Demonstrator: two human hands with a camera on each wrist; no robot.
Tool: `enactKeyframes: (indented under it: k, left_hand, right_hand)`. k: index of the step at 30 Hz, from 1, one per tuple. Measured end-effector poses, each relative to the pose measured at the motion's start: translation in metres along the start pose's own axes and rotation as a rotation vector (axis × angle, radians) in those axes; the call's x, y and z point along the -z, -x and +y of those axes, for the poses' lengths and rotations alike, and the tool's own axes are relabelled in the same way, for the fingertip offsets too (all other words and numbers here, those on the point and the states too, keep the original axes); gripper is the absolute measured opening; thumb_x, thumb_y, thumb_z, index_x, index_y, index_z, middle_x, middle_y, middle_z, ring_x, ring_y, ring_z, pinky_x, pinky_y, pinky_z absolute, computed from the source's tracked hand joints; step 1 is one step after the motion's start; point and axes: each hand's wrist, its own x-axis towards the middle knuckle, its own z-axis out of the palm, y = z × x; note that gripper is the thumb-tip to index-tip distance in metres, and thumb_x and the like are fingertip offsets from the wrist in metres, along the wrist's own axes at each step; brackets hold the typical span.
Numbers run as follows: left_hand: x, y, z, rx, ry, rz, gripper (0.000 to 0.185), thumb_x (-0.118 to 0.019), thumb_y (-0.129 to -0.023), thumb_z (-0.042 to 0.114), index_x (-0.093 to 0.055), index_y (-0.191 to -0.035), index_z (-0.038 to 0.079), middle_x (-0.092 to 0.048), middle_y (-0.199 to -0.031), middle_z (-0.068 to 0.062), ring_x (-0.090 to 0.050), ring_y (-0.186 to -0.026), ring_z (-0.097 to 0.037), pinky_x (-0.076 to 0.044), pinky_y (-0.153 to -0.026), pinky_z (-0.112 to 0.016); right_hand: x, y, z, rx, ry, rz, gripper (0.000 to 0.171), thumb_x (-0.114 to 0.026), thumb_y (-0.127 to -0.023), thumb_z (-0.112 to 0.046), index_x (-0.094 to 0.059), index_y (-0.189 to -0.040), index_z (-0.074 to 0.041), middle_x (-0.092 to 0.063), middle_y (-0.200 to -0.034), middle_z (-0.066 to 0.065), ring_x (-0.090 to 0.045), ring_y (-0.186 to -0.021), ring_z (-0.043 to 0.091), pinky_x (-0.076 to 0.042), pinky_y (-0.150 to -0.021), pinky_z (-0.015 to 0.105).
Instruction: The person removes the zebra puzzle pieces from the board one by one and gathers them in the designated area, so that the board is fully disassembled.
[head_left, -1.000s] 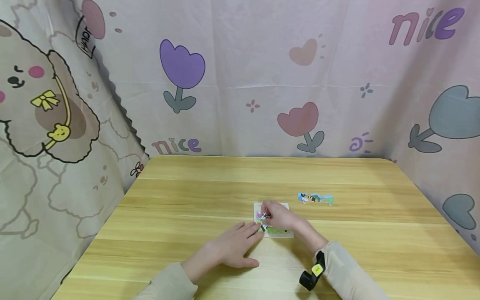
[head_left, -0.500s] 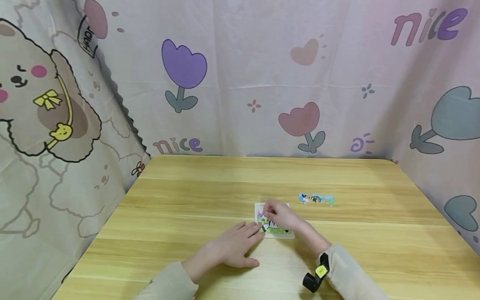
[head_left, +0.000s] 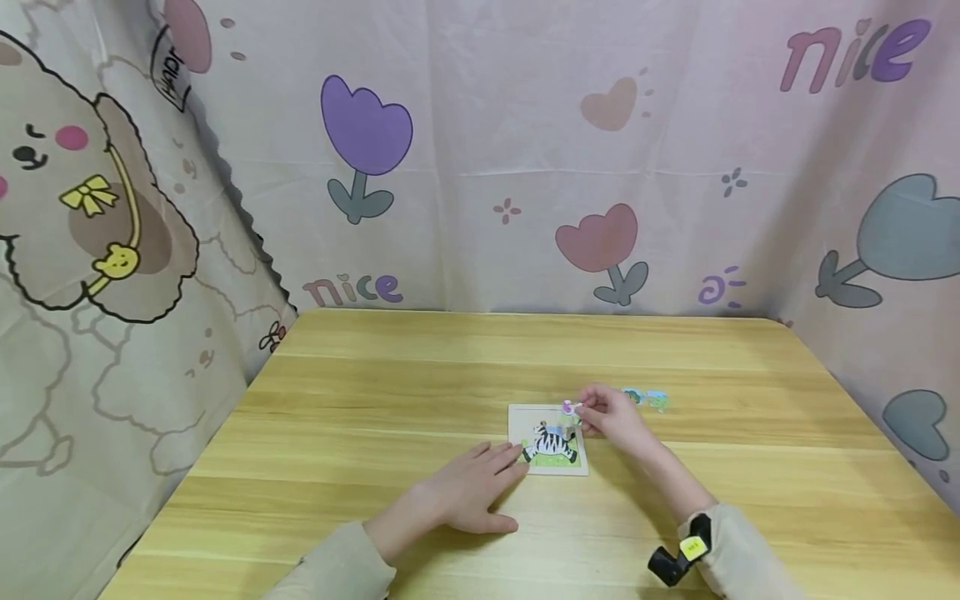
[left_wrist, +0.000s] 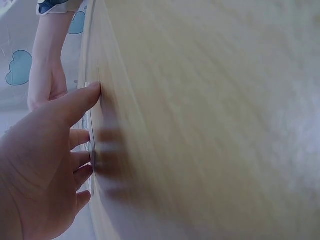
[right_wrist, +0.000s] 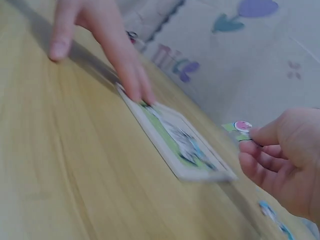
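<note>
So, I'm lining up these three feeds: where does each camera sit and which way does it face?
Head: worn on the head, looks down at table, puzzle board, both forearms.
Left wrist: along the tabletop; left hand touches the board edge.
Right wrist: low over the table; right hand pinches a puzzle piece.
Shared: the board shows in head and right wrist views.

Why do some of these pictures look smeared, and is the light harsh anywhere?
Head view: sharp, soft even light, slight wide-angle bend at the edges. Left wrist view: the table is streaked with motion blur. Right wrist view: the puzzle board and left hand are soft, out of focus.
</note>
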Motion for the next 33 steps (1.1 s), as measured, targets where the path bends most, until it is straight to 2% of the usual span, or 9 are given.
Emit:
enactKeyframes:
  k: [3,6,11,17,24,33]
  left_hand:
    - [0.002,0.001,0.0,-0.001,-0.007,0.002,0.075,-0.047,-0.087,0.06,-0.032,-0.145,0.013,-0.024,-0.151,-0.009,-0.023,-0.138,-0.023,-0.019,-0.111,-0.04]
    - [0.002,0.002,-0.001,-0.001,-0.011,0.004,0.075,-0.047,-0.087,0.06,-0.033,-0.144,0.013,-0.024,-0.151,-0.009,-0.023,-0.137,-0.022,-0.02,-0.111,-0.04]
    - [0.0,0.001,-0.002,0.001,-0.009,0.002,0.076,-0.045,-0.087,0.06,-0.031,-0.145,0.013,-0.023,-0.151,-0.009,-0.021,-0.138,-0.022,-0.019,-0.112,-0.04]
    - [0.0,0.003,-0.001,0.007,0.003,-0.004,0.076,-0.045,-0.087,0.061,-0.031,-0.145,0.014,-0.022,-0.152,-0.008,-0.021,-0.138,-0.022,-0.019,-0.112,-0.04]
    - [0.001,0.003,0.0,0.008,0.002,0.005,0.075,-0.046,-0.087,0.06,-0.032,-0.145,0.014,-0.023,-0.151,-0.008,-0.022,-0.138,-0.022,-0.019,-0.111,-0.04]
    - [-0.003,0.0,0.0,0.013,0.014,-0.004,0.076,-0.046,-0.087,0.061,-0.03,-0.146,0.015,-0.021,-0.152,-0.008,-0.02,-0.138,-0.022,-0.017,-0.112,-0.04]
  right_hand:
    - [0.018,0.004,0.007,-0.024,0.018,0.011,0.019,-0.057,-0.086,0.005,-0.053,-0.104,0.011,-0.055,-0.082,0.011,-0.057,-0.066,0.016,-0.055,-0.059,0.026]
    - [0.035,0.007,0.013,-0.02,0.064,0.008,0.021,-0.057,-0.086,0.004,-0.053,-0.105,0.013,-0.057,-0.081,0.011,-0.055,-0.065,0.015,-0.053,-0.056,0.024]
    - [0.051,0.009,0.023,-0.007,0.211,0.031,0.018,-0.059,-0.085,0.002,-0.059,-0.102,0.009,-0.06,-0.079,0.009,-0.052,-0.063,0.014,-0.048,-0.052,0.023]
    - [0.053,0.008,0.03,0.031,0.419,0.026,0.015,-0.06,-0.085,-0.001,-0.067,-0.099,0.002,-0.063,-0.087,0.006,-0.051,-0.076,0.015,-0.044,-0.066,0.027]
    - [0.048,0.004,0.031,0.029,0.503,0.065,0.014,-0.067,-0.083,-0.007,-0.069,-0.094,-0.001,-0.064,-0.081,0.002,-0.055,-0.075,0.014,-0.046,-0.067,0.029]
    - [0.049,0.001,0.032,0.064,0.537,0.107,0.009,-0.07,-0.08,-0.007,-0.067,-0.087,-0.002,-0.059,-0.072,0.0,-0.052,-0.066,0.012,-0.043,-0.058,0.024]
